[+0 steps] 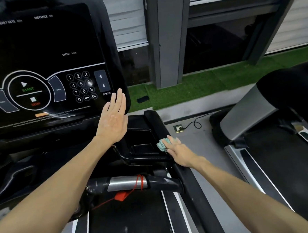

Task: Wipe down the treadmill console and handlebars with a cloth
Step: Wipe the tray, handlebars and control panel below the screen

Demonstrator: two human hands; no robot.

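A: Console [44, 69]?
B: Large dark panel, keypad [81, 86] on its right part.
A: Handlebar [161, 126]?
B: Black rail, right of the console and below its lower right corner.
A: Hands?
B: Left hand [112, 122] raised at the console's lower right corner, fingers straight and together; contact unclear. Right hand [180, 150] lower right of the console, fingers laid flat, pressing down.
A: Cloth [163, 144]?
B: Teal, bunched, under those fingers on the handlebar.

open: floor gap [205, 149] right of handrail [154, 120]; blocked: console [44, 69] left, neighbouring treadmill [254, 113] far right
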